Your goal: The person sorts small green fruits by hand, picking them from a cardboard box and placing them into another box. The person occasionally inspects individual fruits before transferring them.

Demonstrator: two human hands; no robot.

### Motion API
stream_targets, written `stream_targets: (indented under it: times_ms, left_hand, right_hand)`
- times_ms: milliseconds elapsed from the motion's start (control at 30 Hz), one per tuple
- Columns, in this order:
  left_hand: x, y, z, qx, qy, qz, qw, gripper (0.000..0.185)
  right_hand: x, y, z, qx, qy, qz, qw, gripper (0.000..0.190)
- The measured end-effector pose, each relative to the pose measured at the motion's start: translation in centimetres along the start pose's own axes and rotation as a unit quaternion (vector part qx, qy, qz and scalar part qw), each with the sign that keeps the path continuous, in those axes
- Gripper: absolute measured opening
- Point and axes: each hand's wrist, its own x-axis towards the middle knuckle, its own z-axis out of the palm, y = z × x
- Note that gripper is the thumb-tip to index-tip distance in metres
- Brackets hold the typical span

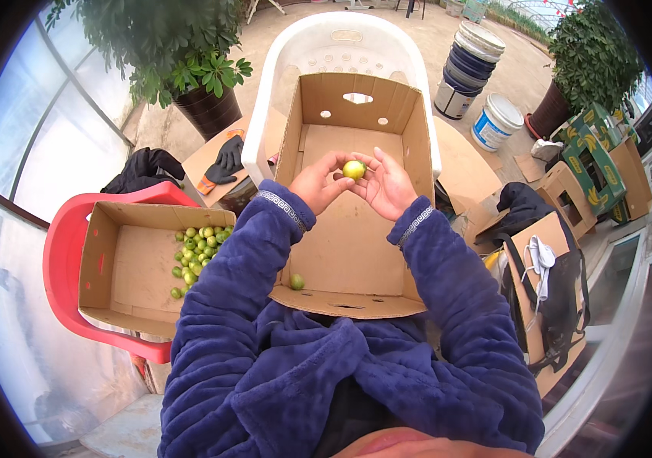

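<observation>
A small yellow-green round fruit [354, 170] is held between my two hands, above a cardboard box. My left hand [319, 184] has its thumb and fingers at the fruit's left side. From the other side, my right hand [390, 186] cups it with the fingers, its palm turned up. Below them, the cardboard box [354, 246] stands before me with another green fruit [297, 281] in its near left corner. To my left, a second cardboard box [142, 263] holds many loose green fruits [197, 252], partly hidden by my left sleeve.
The left box rests on a red plastic chair [65, 269]; the middle one on a white plastic chair [263, 80]. Black-and-orange gloves [225, 160] lie on cardboard. Stacked buckets [466, 71], potted plants [208, 109], banana cartons [595, 166] and a black bag [575, 269] stand around.
</observation>
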Motion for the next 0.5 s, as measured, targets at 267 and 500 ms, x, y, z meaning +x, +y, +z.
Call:
stream_targets:
  times_ms: [267, 500]
  left_hand:
    - [0.6, -2.2, 0.3, -0.219, 0.093, 0.013, 0.971, 0.042]
    - [0.9, -2.8, 0.0, -0.308, 0.067, 0.0, 0.949, 0.046]
  right_hand:
    - [0.4, 0.6, -0.4, -0.013, -0.011, -0.021, 1.0, 0.038]
    - [0.0, 0.4, 0.0, -0.023, -0.015, -0.013, 1.0, 0.043]
